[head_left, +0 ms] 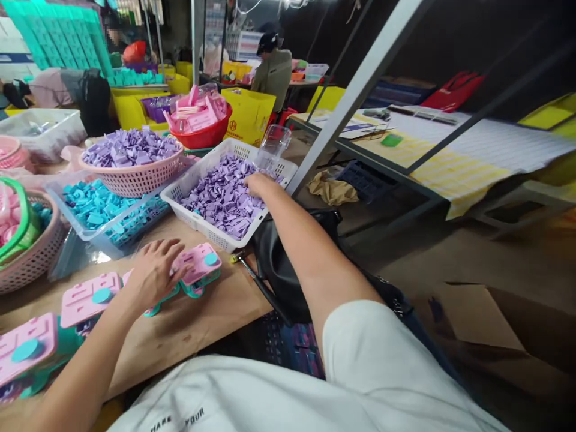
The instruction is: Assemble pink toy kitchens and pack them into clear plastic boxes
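Observation:
My left hand [155,271] lies with fingers spread over the row of toys, its fingertips close to a pink-topped toy with a teal base [198,264] and a round blue button. Two more such toys, one pink-topped [90,297] and one nearer me [29,348], sit to its left; another is mostly covered by the hand. My right hand [258,185] reaches into a white plastic basket [209,231] of small purple plastic pieces [222,195]. Its fingers are curled together, and whatever they hold is hidden. A clear plastic container [273,144] stands just beyond that hand.
A pink basket of purple parts [135,177] and a clear bin of blue parts [96,222] stand behind my left hand. A hammer-like tool [247,267] lies by the table edge near a black bag [283,258]. A metal post [342,114] rises at right. People sit farther back.

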A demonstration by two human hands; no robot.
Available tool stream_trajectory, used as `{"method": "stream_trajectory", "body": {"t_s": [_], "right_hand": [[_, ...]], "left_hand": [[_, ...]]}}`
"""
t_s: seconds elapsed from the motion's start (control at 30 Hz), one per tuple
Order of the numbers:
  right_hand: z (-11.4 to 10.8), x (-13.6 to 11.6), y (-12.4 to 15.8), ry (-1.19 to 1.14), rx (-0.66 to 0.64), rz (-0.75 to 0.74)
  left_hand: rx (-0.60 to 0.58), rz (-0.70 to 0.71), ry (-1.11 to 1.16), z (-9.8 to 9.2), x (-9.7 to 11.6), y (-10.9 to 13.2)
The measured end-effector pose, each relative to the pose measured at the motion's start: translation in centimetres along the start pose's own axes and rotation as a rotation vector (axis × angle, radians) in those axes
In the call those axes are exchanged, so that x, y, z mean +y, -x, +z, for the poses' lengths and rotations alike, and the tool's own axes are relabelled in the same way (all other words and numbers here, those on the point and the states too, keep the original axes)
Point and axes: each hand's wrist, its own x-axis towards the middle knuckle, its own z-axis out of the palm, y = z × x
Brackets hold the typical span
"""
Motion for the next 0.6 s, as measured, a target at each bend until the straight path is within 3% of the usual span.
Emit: {"method": "stream_trajectory", "body": {"t_s": [0.07, 0.2, 0.33, 0.43, 0.53, 0.6], "right_hand": [[1.0, 0.5, -0.2, -0.031, 0.029, 0.017], [1.1, 0.3, 0.9, -0.135, 0.224, -0.046], [0.6, -3.3, 4.4, -0.609, 0.402, -0.294], [0.5, -7.2, 8.6, -0.961, 0.264, -0.51], [0.2, -9.5, 11.9, -1.021, 0.153, -0.622], [0.1, -9.8, 12.9, -1.05, 0.151, -0.659]], "left_hand": [[-0.015, 0.009, 0.077, -0.2, 0.9, -1.3], [0.029, -0.082, 0.312, -1.7, 0.9, -2.9], [0.076, -0.293, 0.879, -3.1, 1.3, -5.7], [0.104, -0.486, 1.349, -3.1, 1.8, -7.7], [0.116, -0.59, 1.672, -3.1, 1.9, -8.2], [0.139, -0.622, 1.817, -3.4, 2.0, -7.7]]}}
